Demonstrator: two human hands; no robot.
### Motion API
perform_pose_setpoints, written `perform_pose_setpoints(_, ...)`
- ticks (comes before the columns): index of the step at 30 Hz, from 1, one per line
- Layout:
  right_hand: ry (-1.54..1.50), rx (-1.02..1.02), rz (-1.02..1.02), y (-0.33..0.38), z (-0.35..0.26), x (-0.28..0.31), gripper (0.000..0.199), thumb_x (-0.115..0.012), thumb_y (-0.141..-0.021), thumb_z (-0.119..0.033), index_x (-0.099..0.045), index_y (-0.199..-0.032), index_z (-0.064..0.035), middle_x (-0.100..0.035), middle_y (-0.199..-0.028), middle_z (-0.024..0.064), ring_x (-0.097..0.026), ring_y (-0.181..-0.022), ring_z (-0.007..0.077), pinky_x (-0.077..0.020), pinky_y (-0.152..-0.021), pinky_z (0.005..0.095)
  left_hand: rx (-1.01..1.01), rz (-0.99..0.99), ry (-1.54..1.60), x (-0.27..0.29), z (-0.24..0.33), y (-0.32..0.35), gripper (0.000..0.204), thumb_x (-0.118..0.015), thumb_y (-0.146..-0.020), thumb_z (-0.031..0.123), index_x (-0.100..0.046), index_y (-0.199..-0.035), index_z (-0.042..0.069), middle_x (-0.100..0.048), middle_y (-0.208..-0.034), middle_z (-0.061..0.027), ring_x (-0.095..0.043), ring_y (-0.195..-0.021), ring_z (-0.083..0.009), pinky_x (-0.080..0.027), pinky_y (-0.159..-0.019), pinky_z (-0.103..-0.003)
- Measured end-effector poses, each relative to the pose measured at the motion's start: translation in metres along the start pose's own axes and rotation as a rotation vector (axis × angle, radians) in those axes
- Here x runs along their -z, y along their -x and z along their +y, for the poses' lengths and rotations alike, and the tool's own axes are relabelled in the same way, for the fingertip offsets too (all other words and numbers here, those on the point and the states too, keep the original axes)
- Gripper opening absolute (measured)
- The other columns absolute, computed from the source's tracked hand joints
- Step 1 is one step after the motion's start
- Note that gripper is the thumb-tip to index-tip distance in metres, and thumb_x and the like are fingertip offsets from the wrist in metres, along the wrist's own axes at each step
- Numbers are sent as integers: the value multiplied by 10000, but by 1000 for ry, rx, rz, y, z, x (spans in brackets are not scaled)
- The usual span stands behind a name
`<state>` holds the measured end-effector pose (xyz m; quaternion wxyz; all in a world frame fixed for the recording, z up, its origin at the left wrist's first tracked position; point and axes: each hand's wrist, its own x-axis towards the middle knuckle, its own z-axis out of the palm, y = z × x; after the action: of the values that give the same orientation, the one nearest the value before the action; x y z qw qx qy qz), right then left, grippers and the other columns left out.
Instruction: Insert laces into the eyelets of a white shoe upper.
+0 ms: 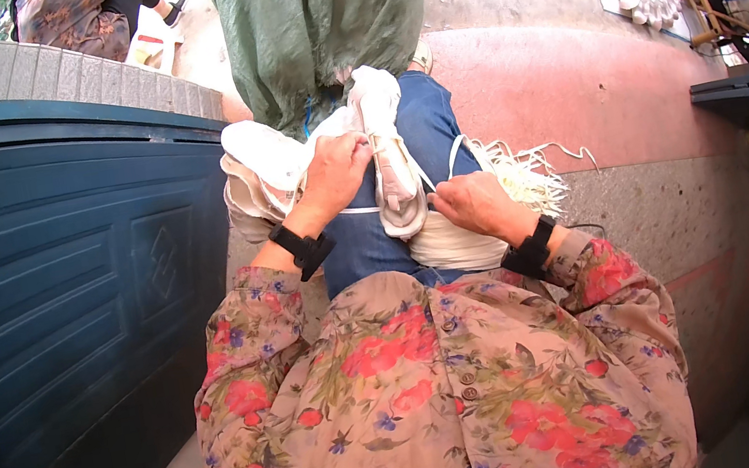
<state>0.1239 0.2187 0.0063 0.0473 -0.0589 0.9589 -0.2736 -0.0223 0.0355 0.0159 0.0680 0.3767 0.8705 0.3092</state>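
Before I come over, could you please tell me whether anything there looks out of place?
Nothing looks spilled or damaged. The only untidy spot is the bundle of cream laces beside the right hand: its ends splay loosely, with one straying farther right than the others.

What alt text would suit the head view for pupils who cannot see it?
A person's right hand holds a white lace at a pale shoe over their jeans, the left hand beside the shoe. Beyond is a green sack.
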Motion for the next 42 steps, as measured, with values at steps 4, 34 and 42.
perform_pose_setpoints(4,-74,-145,55,1,3,13,237,-516,-807,-282,-540,-737,-57,-571,-622,149,-572,-595,326,-442,-538,414,-104,-36,-78,-3,-3,3,163,-590,-734,157,-575,-847,40,-580,-776,-97,-484,-821,-285,-410,-708,-359)
perform_pose_setpoints(34,-126,-258,235,-74,-31,-18,148,-537,-780,-234,-591,-827,-104,-593,-656,131,-587,-622,318,-454,-536,416,253,-136,62,15,-6,-10,233,-571,-748,237,-601,-905,68,-585,-647,-115,-583,-621,-243,-442,-570,-347)
perform_pose_setpoints(42,-40,-208,152,-74,-26,-11,104,-476,-794,-155,-535,-829,-77,-586,-643,158,-590,-619,320,-450,-528,428,220,-165,-175,-3,0,-1,174,-508,-797,254,-590,-804,101,-592,-699,-129,-571,-686,-330,-440,-586,-416)
